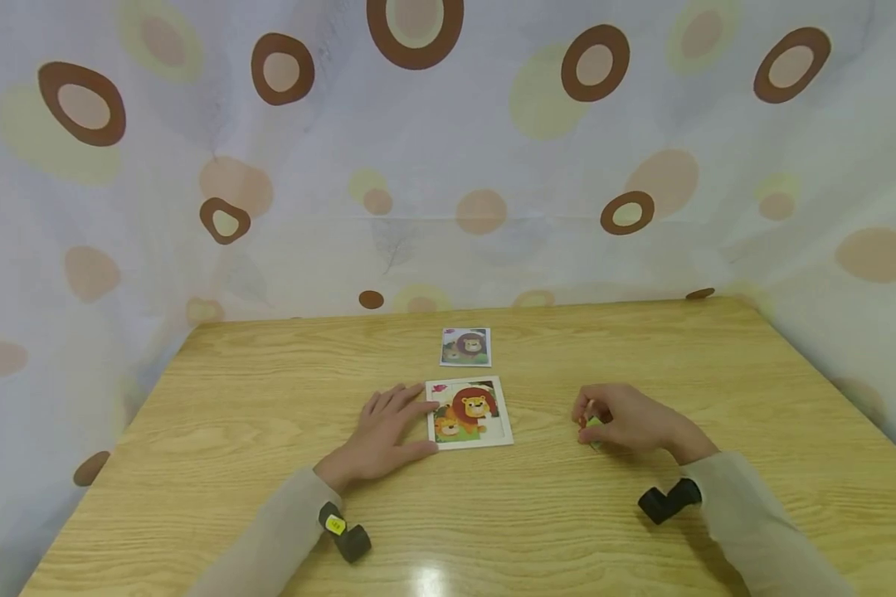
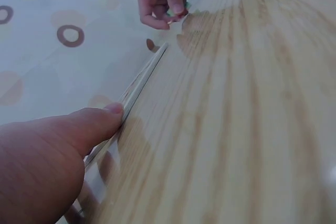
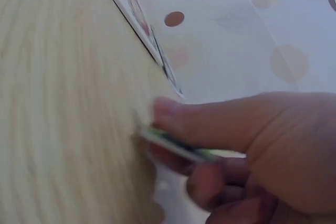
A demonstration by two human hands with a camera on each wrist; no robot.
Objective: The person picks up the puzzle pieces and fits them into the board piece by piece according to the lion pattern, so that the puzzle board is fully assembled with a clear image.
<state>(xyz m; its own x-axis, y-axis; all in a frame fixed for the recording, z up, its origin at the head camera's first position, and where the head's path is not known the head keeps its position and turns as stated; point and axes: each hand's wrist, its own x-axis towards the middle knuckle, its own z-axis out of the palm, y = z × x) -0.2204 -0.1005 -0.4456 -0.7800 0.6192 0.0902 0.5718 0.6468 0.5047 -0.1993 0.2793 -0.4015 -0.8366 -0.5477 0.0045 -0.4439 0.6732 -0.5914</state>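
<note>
A square lion jigsaw puzzle (image 1: 469, 413) in a white frame lies flat on the table, with a pale gap at its lower right corner. My left hand (image 1: 387, 431) rests along its left side, fingers spread, the thumb touching the frame's edge in the left wrist view. To the right of the puzzle, my right hand (image 1: 627, 421) pinches a small puzzle piece (image 3: 176, 146) between thumb and fingers, close over the table. Green and reddish brown show on the piece in the head view; the fingers hide the rest of it.
Behind the puzzle lies a card (image 1: 466, 347) with a matching lion picture. The wooden table (image 1: 306, 356) reaches back to a pale curtain (image 1: 448, 166) with brown and cream spots, which also hangs at both sides. Each wrist bears a small black camera.
</note>
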